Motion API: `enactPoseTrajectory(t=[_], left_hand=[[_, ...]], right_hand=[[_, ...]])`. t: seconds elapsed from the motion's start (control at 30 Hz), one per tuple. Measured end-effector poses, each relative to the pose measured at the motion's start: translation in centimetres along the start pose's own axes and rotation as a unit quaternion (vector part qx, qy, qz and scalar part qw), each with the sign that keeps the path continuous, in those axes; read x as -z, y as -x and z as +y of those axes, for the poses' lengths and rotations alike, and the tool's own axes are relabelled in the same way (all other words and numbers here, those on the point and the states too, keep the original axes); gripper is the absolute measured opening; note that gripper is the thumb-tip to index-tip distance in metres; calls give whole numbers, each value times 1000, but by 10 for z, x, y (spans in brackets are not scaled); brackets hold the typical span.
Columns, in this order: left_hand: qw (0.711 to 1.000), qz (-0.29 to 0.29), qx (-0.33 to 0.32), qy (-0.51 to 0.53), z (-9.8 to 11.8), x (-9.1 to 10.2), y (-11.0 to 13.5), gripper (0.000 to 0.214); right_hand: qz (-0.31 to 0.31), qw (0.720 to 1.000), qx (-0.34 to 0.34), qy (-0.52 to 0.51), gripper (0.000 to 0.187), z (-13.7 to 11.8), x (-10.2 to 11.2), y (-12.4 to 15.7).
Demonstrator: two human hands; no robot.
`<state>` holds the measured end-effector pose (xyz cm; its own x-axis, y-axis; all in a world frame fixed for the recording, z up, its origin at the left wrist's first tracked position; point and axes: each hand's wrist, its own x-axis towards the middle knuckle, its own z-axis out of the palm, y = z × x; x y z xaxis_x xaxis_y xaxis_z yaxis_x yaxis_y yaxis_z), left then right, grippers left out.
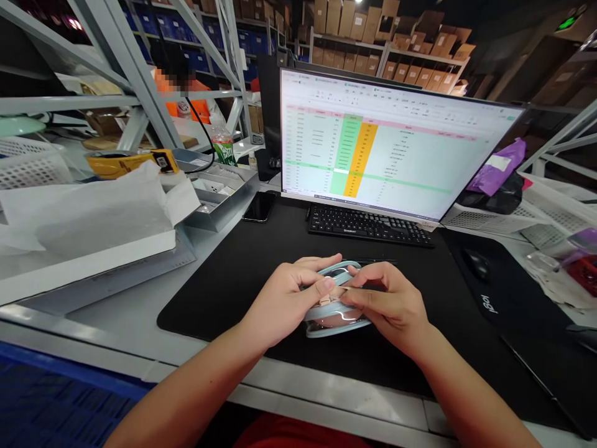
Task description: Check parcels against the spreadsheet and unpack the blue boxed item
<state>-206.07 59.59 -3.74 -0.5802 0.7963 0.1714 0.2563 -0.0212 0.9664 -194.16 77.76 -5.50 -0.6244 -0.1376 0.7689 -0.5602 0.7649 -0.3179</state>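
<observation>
A small clear pouch (336, 316) with pale blue edging is held above the black desk mat, just in front of the keyboard. My left hand (293, 289) grips its left side, the thumb pressing on a small beige piece near the middle. From the right, my right hand (389, 298) pinches a thin beige strip at the pouch's opening between thumb and fingers. What lies inside the pouch is mostly covered by my fingers. A thin dark pen-like item (373, 261) lies on the mat just behind the pouch.
Behind the hands stand a black keyboard (368, 225) and a monitor (396, 143) showing a spreadsheet. A phone (260, 206), a grey tray (228, 198) and a white open box (93, 258) are at left. At right is a mouse (476, 264). A person in orange (200, 102) is beyond the frame.
</observation>
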Motion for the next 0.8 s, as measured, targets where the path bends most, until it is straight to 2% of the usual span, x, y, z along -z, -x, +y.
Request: enactPoseTrajectory(t=[0.17,0.3,0.37,0.47,0.5,0.6,0.63,0.67,0.73,0.8], left_hand=[[1000,-4,3,13,-4,2,-1,28],[1000,4,-8,-11,-7,2,-2,28],[999,17,-32,-39,-11,1,-2,30],[993,16,-91,-67,-22,0,-1,40],[991,7,-110,-73,-28,-1,-1,55],[987,-20,-125,-103,-50,-2,2,135],[987,-21,-114,-112,-59,-3,2,151],[989,-20,-96,-115,-67,-4,1,156],[994,-23,-52,-92,-83,-7,-3,145],[998,-23,-17,-64,-94,-12,-10,119]], right_hand=[[-13,1000,-23,-16,25,4,-1,-2],[-31,999,0,30,22,4,4,-7],[-80,995,1,66,23,1,10,-11],[-182,979,-41,81,27,-8,22,-15],[-207,973,-63,79,28,-10,25,-16],[-242,955,-139,98,45,-12,29,-16],[-244,948,-166,117,53,-10,28,-15],[-242,940,-195,141,59,-8,27,-14],[-229,923,-247,186,58,0,23,-10],[-211,910,-282,217,48,7,17,-5]])
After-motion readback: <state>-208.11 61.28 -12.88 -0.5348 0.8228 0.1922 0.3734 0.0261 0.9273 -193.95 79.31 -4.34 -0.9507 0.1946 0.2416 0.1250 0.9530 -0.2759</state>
